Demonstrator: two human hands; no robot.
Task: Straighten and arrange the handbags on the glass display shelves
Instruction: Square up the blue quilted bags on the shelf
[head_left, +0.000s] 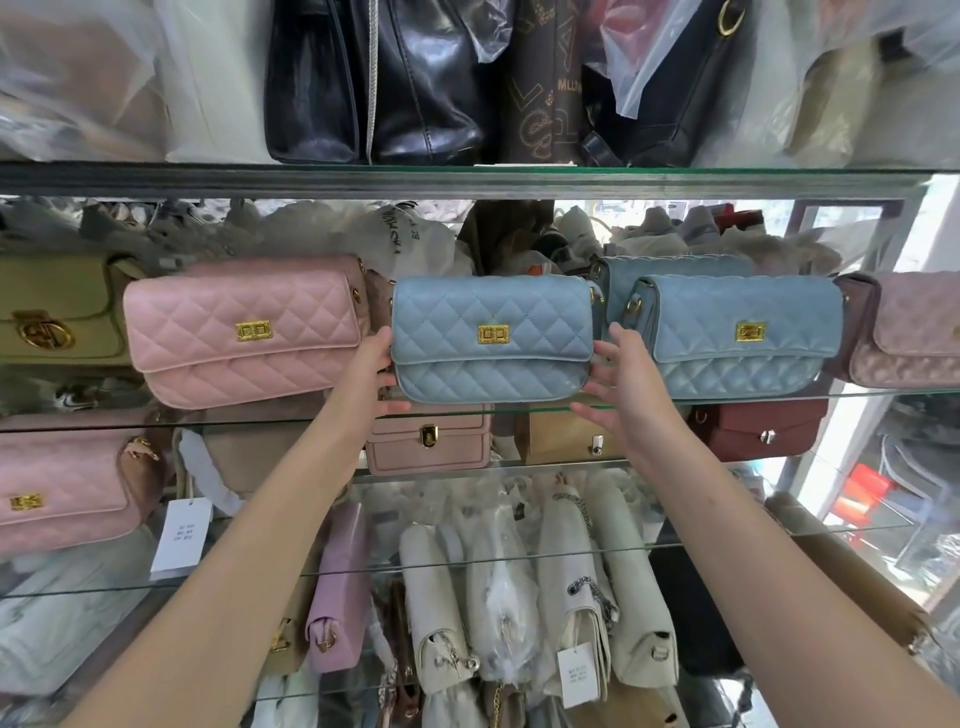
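Note:
A light blue quilted handbag (491, 338) with a gold clasp stands upright in the middle of the glass shelf (862, 393). My left hand (371, 374) touches its left end with thumb up and fingers reaching under the lower corner. On the other end my right hand (623, 379) rests, fingers spread and nearly straight. A pink quilted handbag (244, 332) leans slightly to the left of it. Two more blue quilted handbags (737, 332) stand one behind the other on the right.
A mauve quilted bag (914, 332) and an olive bag (57, 312) sit at the shelf's ends. Black bags (374, 83) fill the shelf above. Below are small pink (428, 439), tan and maroon bags (758, 428), then several cream bags with tags.

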